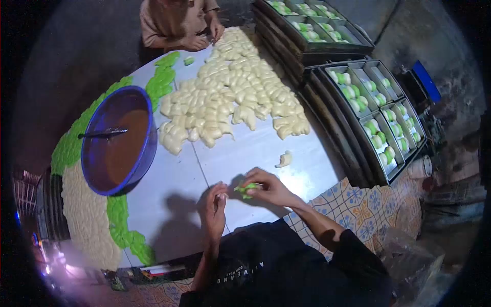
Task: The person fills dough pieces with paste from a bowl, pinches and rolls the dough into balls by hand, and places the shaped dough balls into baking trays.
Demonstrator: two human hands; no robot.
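My right hand point(270, 189) pinches a small green piece of dough point(247, 191) just above the white tabletop point(176, 179). Facing it, my left hand point(213, 211) is raised with loosely curled fingers apart, a short gap from the green dough; no object shows in it. A lone piece of cream-coloured dough point(284, 159) lies beyond my right hand. Farther out, many cream dough pieces point(225, 92) are packed together over the table. Green dough pieces point(161, 79) run along the left side, with more green dough point(123, 227) nearer me.
A purple basin point(152, 148) of brown liquid, with a dark-handled utensil point(102, 133), stands on the left. Stacked metal trays point(332, 123) holding green-and-white dough pieces line the right, with another tray stack point(302, 48) behind. Across the table, another person's hands point(204, 38) are near the dough.
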